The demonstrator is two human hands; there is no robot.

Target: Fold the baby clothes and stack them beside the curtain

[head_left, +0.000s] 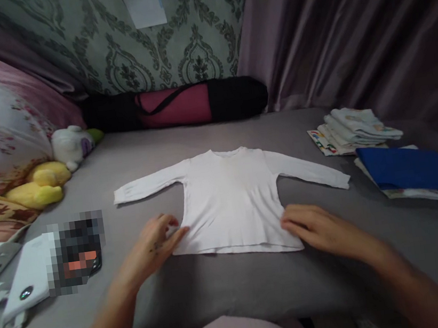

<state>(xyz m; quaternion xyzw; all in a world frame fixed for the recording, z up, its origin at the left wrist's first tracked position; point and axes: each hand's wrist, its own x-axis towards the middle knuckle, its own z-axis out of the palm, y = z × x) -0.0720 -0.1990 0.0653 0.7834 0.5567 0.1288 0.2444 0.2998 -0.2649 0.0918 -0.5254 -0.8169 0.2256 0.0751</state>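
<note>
A white long-sleeved shirt (229,200) lies spread flat on the grey bed sheet, its neckline at the far side and its hem toward me. Both sleeves stretch out sideways, and small creases run across the lower body. My left hand (159,244) is at the lower left side of the shirt, thumb touching the fabric edge and the fingers apart from the thumb. At the lower right side, my right hand (318,226) has its fingers closed on the shirt's edge.
Folded clothes (354,130) and a folded blue garment (413,168) lie at the right. On the left are plush toys (50,183), a white power bank (28,280), a power strip (0,260) with cables and a blurred-out object. A black and red long bag (174,105) lies along the wall.
</note>
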